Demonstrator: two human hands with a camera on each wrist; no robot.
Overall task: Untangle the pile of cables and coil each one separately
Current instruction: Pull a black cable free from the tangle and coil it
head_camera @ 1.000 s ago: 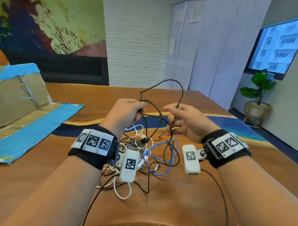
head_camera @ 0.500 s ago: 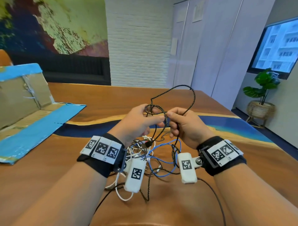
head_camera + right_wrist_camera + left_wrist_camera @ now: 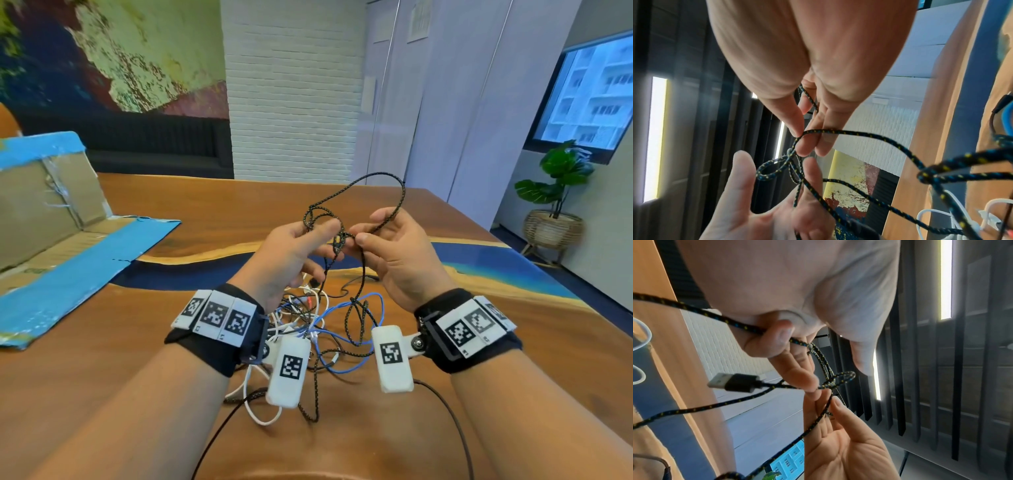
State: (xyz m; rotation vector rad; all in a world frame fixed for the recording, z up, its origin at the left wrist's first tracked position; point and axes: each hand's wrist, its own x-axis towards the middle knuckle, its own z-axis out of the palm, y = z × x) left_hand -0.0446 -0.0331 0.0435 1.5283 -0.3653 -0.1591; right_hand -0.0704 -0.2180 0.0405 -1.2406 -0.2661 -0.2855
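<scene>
A black braided cable (image 3: 400,192) flecked with yellow and blue is held up between both hands, above the pile of cables (image 3: 318,329). My left hand (image 3: 330,240) grips it with a curled finger and thumb. My right hand (image 3: 368,233) pinches the strand just right of a small knot (image 3: 339,240). In the left wrist view the left hand (image 3: 789,353) holds the cable (image 3: 748,326), its USB plug (image 3: 733,382) hangs free, and the right hand (image 3: 828,397) pinches below the knot loop (image 3: 840,379). The right wrist view shows the right hand (image 3: 803,141) pinching beside the loop (image 3: 774,168).
White, blue and black cables lie tangled on the wooden table (image 3: 513,342) under my wrists. An opened cardboard box with blue tape (image 3: 51,212) lies at the left. A potted plant (image 3: 555,205) stands on the floor at the right. A thin dark wire (image 3: 455,428) trails across the near table.
My hands, apart a second ago, have come together at the knot in the black braided cable. The cable's upper loop now stands higher above them.
</scene>
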